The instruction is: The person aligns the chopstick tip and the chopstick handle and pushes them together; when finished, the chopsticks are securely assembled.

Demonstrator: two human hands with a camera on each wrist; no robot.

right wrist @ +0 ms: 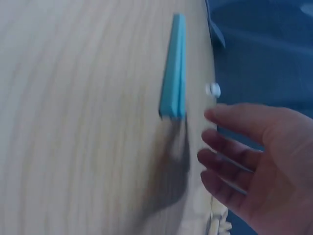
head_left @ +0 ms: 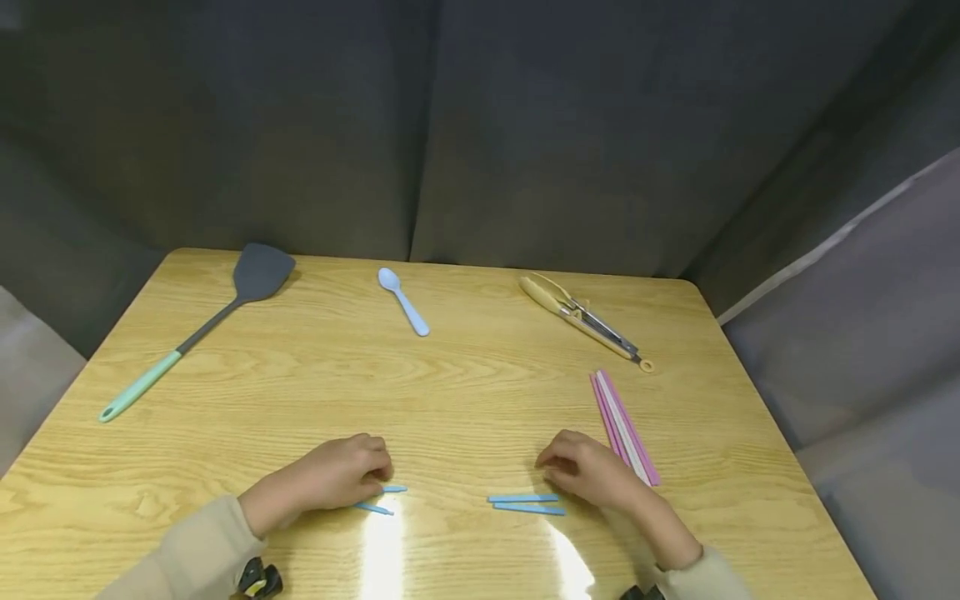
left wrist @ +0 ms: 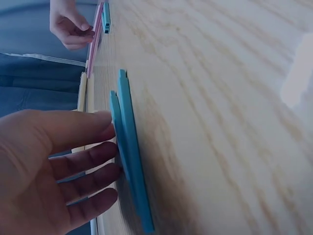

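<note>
Two slim blue sticks [left wrist: 129,147] with narrowed ends lie side by side on the table. My left hand [head_left: 337,473] is right beside them, thumb and loosely bent fingers along one side; whether the fingertips touch them I cannot tell. In the head view this hand covers part of that pair. Another pair of blue sticks [head_left: 527,503] lies to the right, close together. Near its right end hovers my right hand [head_left: 592,472], fingers loosely bent and apart from the sticks [right wrist: 172,68] in the right wrist view, holding nothing.
Pink and white sticks [head_left: 626,429] lie beside the right hand. Farther back are yellow-tipped tongs [head_left: 585,321], a light blue spoon [head_left: 403,302] and a dark spatula [head_left: 217,321] with a green handle. Dark curtains [head_left: 420,125] stand behind the wooden table [head_left: 465,400].
</note>
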